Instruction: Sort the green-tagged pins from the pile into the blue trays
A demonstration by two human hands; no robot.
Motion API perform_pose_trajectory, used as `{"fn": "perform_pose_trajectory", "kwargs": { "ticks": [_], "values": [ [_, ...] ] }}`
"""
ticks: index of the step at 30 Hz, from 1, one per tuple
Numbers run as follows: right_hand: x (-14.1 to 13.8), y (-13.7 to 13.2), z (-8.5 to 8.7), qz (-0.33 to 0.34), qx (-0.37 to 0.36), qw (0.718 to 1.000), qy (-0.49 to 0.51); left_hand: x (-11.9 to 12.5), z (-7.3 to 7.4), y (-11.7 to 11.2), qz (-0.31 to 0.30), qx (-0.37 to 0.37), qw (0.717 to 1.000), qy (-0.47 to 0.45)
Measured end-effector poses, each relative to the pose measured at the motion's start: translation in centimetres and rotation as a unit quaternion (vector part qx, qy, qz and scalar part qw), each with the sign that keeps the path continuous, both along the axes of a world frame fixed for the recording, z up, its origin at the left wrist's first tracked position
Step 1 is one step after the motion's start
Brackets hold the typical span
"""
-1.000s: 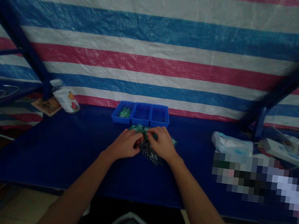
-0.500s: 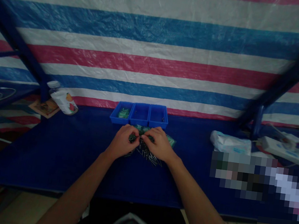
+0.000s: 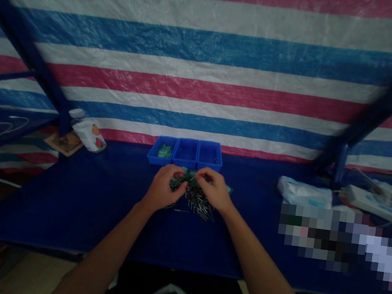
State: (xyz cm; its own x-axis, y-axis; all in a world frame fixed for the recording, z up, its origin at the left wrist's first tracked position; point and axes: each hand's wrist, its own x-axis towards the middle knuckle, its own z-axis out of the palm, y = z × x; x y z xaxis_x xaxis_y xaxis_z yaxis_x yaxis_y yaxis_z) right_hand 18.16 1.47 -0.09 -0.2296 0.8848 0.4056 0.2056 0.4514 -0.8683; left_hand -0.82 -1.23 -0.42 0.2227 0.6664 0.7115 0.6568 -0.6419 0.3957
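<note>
Both hands rest on a heap of small parts in the middle of the dark blue table (image 3: 101, 211). My left hand (image 3: 162, 188) is curled, its fingertips pinching into the green pieces (image 3: 187, 177) at the heap's far side. My right hand (image 3: 214, 188) is curled the same way beside it, fingertips close to the left hand's. What each pinch holds is too small to make out. Thin dark metal pins (image 3: 198, 204) lie spread under and in front of the hands. Just beyond stand three joined blue bins (image 3: 185, 152); the left one holds green pieces.
A tilted white bottle (image 3: 88, 130) and a card lie at the back left. A white packet (image 3: 303, 193) and a white power strip (image 3: 380, 202) sit at the right. A striped tarp hangs behind, with dark blue frame posts at both sides.
The hands stayed on the heap, with fingertips shifting slightly apart and toward the green pieces. The view dipped a little.
</note>
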Motion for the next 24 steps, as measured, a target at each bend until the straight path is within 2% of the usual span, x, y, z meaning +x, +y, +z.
{"fn": "perform_pose_trajectory", "kwargs": {
  "ticks": [4, 10, 13, 18, 24],
  "values": [
    [0.0, -0.1, 0.1, -0.003, -0.015, 1.000, 0.008, 0.1, 0.2, 0.0, -0.013, -0.028, 0.998, 0.057],
    [-0.2, -0.8, 0.6, -0.005, 0.048, 0.996, -0.078, 0.0, 0.2, 0.2, -0.013, -0.051, 0.994, 0.094],
    [-0.2, -0.8, 0.7, 0.001, 0.056, 0.995, -0.088, 0.0, 0.2, 0.2, -0.009, -0.056, 0.994, 0.097],
    [0.1, -0.3, 0.5, 0.003, -0.022, 0.999, -0.025, -0.1, 0.3, 0.0, -0.001, -0.051, 0.997, 0.052],
    [-0.8, 2.2, 0.6, -0.003, -0.114, 0.992, 0.060, -0.5, 0.3, 0.2, 0.053, -0.044, 0.998, -0.006]
  ]
}}
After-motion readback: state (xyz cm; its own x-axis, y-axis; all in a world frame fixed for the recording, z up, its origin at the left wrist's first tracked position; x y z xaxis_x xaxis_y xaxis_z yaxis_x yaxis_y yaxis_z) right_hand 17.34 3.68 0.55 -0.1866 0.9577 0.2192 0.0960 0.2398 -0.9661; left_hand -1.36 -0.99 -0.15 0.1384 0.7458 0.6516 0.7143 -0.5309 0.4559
